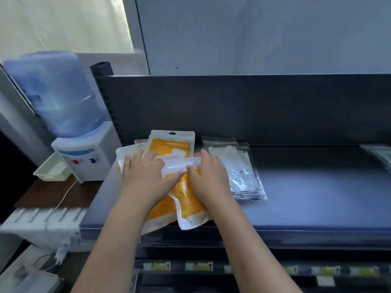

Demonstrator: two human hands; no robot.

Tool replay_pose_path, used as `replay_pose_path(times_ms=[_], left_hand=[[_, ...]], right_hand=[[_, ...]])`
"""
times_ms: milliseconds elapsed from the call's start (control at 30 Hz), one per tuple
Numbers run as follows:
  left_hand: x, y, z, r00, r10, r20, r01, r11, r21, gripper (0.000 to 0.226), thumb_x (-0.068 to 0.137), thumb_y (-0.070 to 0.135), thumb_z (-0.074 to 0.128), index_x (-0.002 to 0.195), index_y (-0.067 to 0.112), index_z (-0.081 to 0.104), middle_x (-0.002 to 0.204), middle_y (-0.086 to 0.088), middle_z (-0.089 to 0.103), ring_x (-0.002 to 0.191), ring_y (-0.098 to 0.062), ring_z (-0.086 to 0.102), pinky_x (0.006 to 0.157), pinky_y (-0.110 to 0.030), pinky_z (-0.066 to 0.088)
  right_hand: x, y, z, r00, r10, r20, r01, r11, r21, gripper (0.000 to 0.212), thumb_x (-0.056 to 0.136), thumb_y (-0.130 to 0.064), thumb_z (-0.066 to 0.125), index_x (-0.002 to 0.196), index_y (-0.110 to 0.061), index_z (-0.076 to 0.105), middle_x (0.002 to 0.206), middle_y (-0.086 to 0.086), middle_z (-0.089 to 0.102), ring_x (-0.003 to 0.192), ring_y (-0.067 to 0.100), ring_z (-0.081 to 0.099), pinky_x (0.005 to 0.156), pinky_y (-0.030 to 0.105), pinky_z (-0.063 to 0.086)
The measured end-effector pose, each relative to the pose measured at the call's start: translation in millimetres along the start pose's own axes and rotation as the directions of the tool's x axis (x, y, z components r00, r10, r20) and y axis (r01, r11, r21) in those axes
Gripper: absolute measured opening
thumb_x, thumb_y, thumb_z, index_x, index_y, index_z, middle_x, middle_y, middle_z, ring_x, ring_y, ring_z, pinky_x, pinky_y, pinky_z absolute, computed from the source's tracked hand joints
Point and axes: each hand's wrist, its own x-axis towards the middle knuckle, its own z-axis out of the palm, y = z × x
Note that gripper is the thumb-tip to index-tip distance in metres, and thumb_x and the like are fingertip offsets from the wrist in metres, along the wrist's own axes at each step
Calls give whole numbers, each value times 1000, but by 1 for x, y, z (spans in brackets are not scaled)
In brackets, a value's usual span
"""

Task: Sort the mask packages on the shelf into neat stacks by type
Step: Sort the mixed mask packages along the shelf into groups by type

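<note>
Several orange-and-white mask packages lie in a loose overlapping pile at the left end of the dark shelf. One orange package rests at the back of the pile, its label upside down. Another orange package lies tilted on top, its lower end reaching the shelf's front edge. My left hand lies flat on the pile's left side, its fingertips touching this top package. My right hand grips the top package at its right side. A stack of clear mask packages sits just right of my right hand.
Another clear package lies at the shelf's far right edge. A water dispenser with a blue bottle stands left of the shelf on a wooden surface, beside a white tray. The dark back panel rises behind the packages.
</note>
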Motion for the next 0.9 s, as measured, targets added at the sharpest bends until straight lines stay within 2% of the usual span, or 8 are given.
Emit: replay_pose_path(times_ms=[133,267,367,500,567,633,733,900], left_hand=[[3,-1,9,998,6,55,-4,999,-38,99,77,95,33,145,26,54,156,7,48,154,-23,24,129,-55,0],[5,0,8,988,-116,102,127,986,-106,114,67,101,44,146,19,53,154,0,50,153,-28,21,128,-52,10],[11,0,7,984,-147,105,163,972,-171,109,60,96,62,140,23,55,147,-2,52,145,-30,30,123,-48,23],[13,-2,3,990,-134,-40,115,944,-309,60,70,65,82,112,31,56,121,3,56,130,-30,42,113,-44,34],[13,-7,4,979,-115,-167,42,920,-389,40,77,41,85,101,29,54,106,5,60,115,-31,51,102,-44,43],[14,-12,7,975,-117,-189,15,883,-470,35,80,31,83,100,29,54,92,12,60,104,-29,57,100,-47,46],[12,-13,7,989,-89,-121,28,900,-434,34,89,44,75,112,34,52,88,17,63,105,-22,62,112,-49,36],[6,-3,2,998,-19,54,35,951,-308,63,80,84,58,124,39,62,110,16,68,120,-18,53,95,-42,26]], right_hand=[[0,-2,11,997,64,-38,-61,995,84,44,102,-28,48,145,-21,47,142,2,55,135,23,48,109,39,42],[-1,-6,9,989,139,-48,-120,950,288,44,104,-23,45,148,-24,49,147,-1,54,136,19,48,98,30,38],[-2,-1,2,977,174,-124,-123,932,341,48,102,-25,48,150,-25,50,150,-3,53,139,17,47,110,35,41],[4,18,-10,928,236,-289,-274,957,-98,49,95,-38,57,141,-22,56,143,2,57,134,29,45,114,47,34],[5,24,-15,913,339,-226,-389,892,-232,52,89,-48,57,135,-23,55,143,4,52,135,34,41,114,53,31],[5,27,-16,894,428,-131,-448,862,-237,52,88,-49,57,132,-23,52,146,7,47,135,38,38,112,54,32],[5,30,-12,893,444,-72,-447,859,-250,52,91,-49,54,134,-21,49,147,9,44,134,40,39,106,53,34],[8,26,-6,904,410,-122,-427,851,-307,46,94,-45,48,130,-17,52,137,10,52,127,42,47,100,53,39]])
